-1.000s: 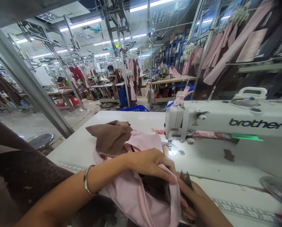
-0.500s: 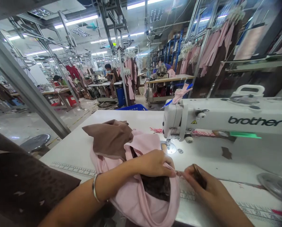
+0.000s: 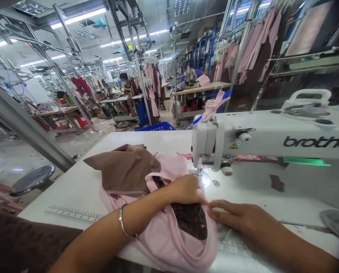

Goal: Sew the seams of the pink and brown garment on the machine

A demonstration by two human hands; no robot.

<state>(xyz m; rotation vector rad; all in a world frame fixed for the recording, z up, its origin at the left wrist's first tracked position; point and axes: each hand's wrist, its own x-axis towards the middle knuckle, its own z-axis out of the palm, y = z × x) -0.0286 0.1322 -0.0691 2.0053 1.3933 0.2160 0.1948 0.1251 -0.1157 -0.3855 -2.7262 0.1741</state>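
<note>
A pink and brown garment [image 3: 155,235] lies bunched in front of the white sewing machine [image 3: 260,136]. My left hand [image 3: 188,189], with a silver bangle on the wrist, is closed on the garment's pink edge just in front of the needle [image 3: 199,173]. The fingertips of my right hand [image 3: 240,218] pinch the same edge a little nearer to me. Inside the pink opening, dark brown cloth [image 3: 190,220] shows. A plain brown part of the garment [image 3: 129,168] is spread at the left. My left fingertips are partly hidden by the hand itself.
A printed ruler strip [image 3: 72,214] runs along the front of the white table [image 3: 98,149]. A brown scrap [image 3: 277,183] lies under the machine arm. Behind stands a blue basket [image 3: 158,126], and a round stool [image 3: 34,179] is at left. Other people work farther back.
My left hand and the pink edge have moved up to the needle. My right hand has come onto the edge, and the dark brown piece in it no longer shows. The view has shifted slightly.
</note>
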